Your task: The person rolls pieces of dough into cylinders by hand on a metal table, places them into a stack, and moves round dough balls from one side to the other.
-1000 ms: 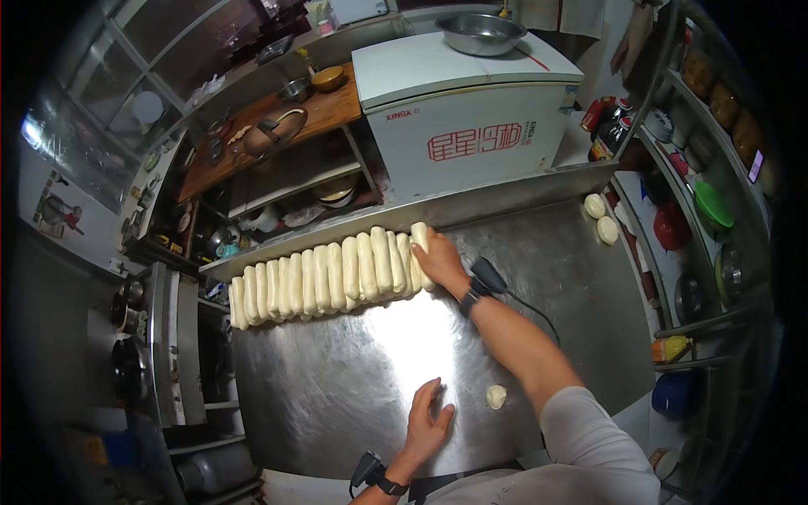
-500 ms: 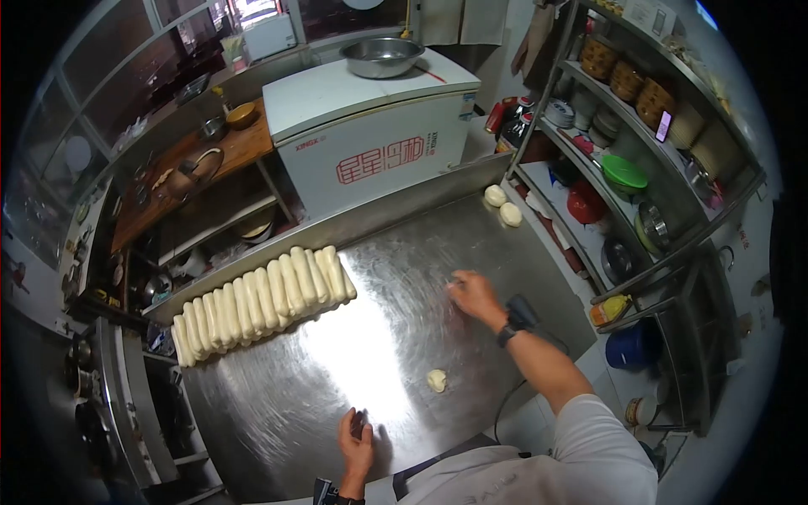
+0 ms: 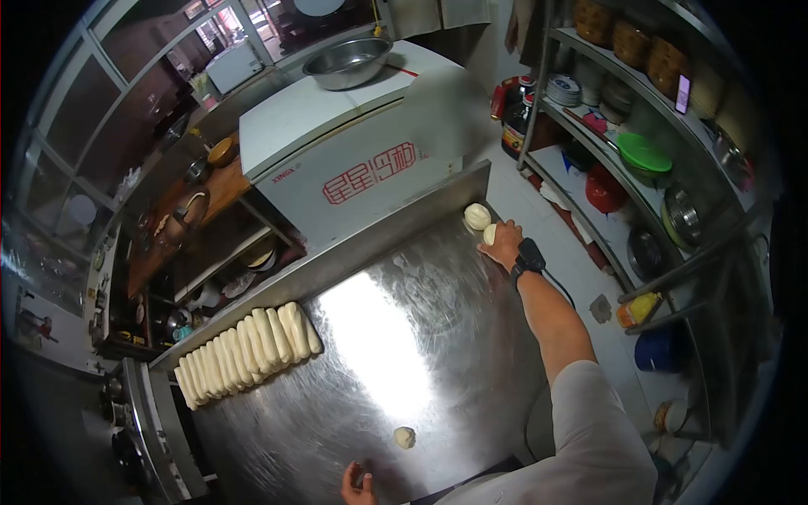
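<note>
My right hand (image 3: 503, 245) reaches to the far right corner of the steel table (image 3: 471, 337), its fingers curled around a round dough ball (image 3: 489, 235) that they partly hide. Touching or very close beside it sits a second dough ball (image 3: 477, 216). My left hand (image 3: 358, 486) is low at the near edge, thumb and fingers apart, holding nothing. Just up and right of it lies a small, lumpy dough piece (image 3: 405, 437). At the table's left, a long row of dough strips (image 3: 248, 349) lies side by side.
Behind the table's raised back rim (image 3: 396, 231) stands a white chest freezer (image 3: 337, 160) with a metal basin (image 3: 348, 65) on top. On the right is a shelf rack (image 3: 581, 181) with plates, a green colander (image 3: 644, 153) and a phone (image 3: 683, 94). A cable trails from my right wrist.
My right hand has moved away from me to the far right corner and onto a dough ball. My left hand sits lower in view, still open. The camera view has shifted.
</note>
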The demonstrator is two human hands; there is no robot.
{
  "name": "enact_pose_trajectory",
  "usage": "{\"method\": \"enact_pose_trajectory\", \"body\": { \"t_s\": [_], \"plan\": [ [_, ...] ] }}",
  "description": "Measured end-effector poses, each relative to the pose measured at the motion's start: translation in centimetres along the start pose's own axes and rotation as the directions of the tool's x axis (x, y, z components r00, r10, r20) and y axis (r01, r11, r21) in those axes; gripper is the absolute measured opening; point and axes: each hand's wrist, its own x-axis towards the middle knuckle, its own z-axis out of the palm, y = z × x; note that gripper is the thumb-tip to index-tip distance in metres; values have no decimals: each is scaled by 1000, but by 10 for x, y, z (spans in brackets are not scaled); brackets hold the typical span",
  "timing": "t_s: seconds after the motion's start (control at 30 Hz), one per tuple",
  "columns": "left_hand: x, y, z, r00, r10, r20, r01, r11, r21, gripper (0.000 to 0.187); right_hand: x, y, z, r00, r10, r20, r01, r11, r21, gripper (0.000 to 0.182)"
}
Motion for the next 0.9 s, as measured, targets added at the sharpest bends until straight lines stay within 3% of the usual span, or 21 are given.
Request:
{"method": "enact_pose_trajectory", "body": {
  "t_s": [0.03, 0.1, 0.17, 0.23, 0.3, 0.37, 0.4, 0.47, 0.6, 0.7, 0.77, 0.8, 0.83, 0.9],
  "plan": [
    [-3, -4, 6, 1000, 7, -19, -6, 999, 52, 52, 5, -4, 3, 999, -40, 38, 42, 998, -55, 64],
    [-7, -8, 16, 998, 44, -41, -40, 994, 106, 52, 8, -1, 11, 997, -75, -35, 76, 996, 43, 57],
    [-5, -3, 29, 995, 90, -43, -82, 983, 164, 51, 0, 1, 5, 980, -162, 112, 147, 980, 137, 53],
    [-8, 4, 39, 997, -23, -70, 14, 992, -127, 49, -15, 1, 8, 969, -245, 44, 226, 940, 255, 53],
    [-7, 8, 42, 996, -6, -90, -5, 993, -114, 49, 2, -14, 9, 940, -339, -43, 329, 865, 378, 52],
    [-3, 19, 40, 992, 23, -121, -34, 995, -95, 48, 33, -20, 10, 973, -57, -224, 135, 928, 348, 55],
    [-5, 29, 41, 994, 5, -109, -17, 993, -115, 48, 46, -22, 9, 969, -70, -235, 154, 918, 364, 55],
    [-10, 35, 39, 995, -11, -100, -3, 991, -136, 47, 61, -22, 6, 1000, -17, -8, 19, 971, 240, 55],
    [-12, 19, 35, 994, 21, -111, -41, 983, -178, 46, 62, -41, -7, 990, -64, 123, 45, 987, 152, 59],
    [-12, 33, 32, 997, -25, -78, 10, 982, -189, 46, 22, -55, -4, 998, -70, 9, 67, 980, 189, 59],
    [-5, 38, 33, 996, -60, -58, 48, 979, -199, 46, -38, -80, 7, 970, -234, -64, 241, 961, 134, 57],
    [9, 30, 37, 999, -35, -38, 25, 967, -253, 50, -82, -95, 3, 931, -350, -106, 366, 900, 237, 57],
    [21, 24, 40, 1000, -9, -21, 3, 951, -309, 53, -131, -114, -2, 921, -380, -91, 385, 841, 380, 57],
    [40, 26, 42, 985, -100, 142, 160, 845, -510, 61, -227, -140, 2, 799, -601, 23, 432, 601, 673, 58]
  ]
}}
